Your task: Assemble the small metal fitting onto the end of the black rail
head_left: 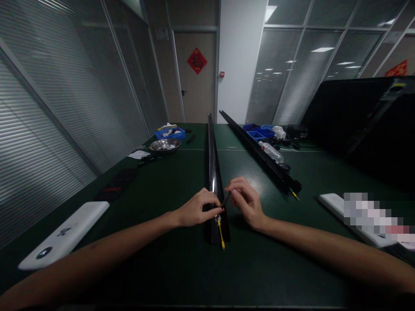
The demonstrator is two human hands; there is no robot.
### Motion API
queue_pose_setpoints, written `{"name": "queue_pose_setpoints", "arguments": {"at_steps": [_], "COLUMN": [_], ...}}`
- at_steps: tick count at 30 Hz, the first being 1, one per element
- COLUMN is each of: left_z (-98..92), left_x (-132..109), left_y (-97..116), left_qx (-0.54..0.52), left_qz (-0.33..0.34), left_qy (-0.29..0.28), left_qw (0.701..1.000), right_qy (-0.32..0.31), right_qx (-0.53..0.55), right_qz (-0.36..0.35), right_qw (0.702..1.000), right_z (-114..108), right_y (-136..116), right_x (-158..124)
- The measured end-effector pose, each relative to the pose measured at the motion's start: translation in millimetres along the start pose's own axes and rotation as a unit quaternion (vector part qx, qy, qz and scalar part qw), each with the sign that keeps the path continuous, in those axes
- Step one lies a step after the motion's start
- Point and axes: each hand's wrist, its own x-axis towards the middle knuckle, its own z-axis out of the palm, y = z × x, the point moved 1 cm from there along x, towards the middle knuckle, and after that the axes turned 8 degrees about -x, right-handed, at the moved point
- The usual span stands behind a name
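Observation:
A long black profile [212,168] runs away from me along the table. At its near end a short yellow cable [221,233] with a metal lug sticks out toward me. Over that end my left hand [201,208] is closed, thumb and forefinger pinched by a small metal fitting [218,217]; what they grip is too small to make out. My right hand [248,203], just right of the profile, pinches a thin dark stick-like tool [226,198]. The tool slants down toward my left fingertips; its exact kind is unclear.
A second black profile [259,151] lies to the right with a yellow-green cable [294,194]. Beyond it are blue bins [256,135] and a plastic bottle [271,152]. A metal bowl [164,146] stands at left. White padded pieces [66,233] lie on both sides.

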Motion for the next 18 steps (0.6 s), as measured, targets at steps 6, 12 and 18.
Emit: {"name": "queue_pose_setpoints", "arguments": {"at_steps": [6,12,18], "left_z": [-0.8,0.5,0.5], "left_x": [-0.1,-0.6,-1.0], "left_y": [0.0,3.1,0.4], "left_qx": [-0.006,-0.003,-0.005], "left_qz": [-0.001,-0.006,-0.006], "left_qy": [-0.003,0.005,-0.007], "left_qw": [1.000,1.000,1.000], "right_qy": [-0.007,-0.002,-0.025], "right_qx": [0.014,0.005,0.000], "right_qz": [-0.002,0.006,0.026], "right_qw": [1.000,1.000,0.999], "right_z": [-1.1,-0.1,1.3], "right_y": [0.7,2.5,0.0], "right_x": [0.3,0.3,1.4]}}
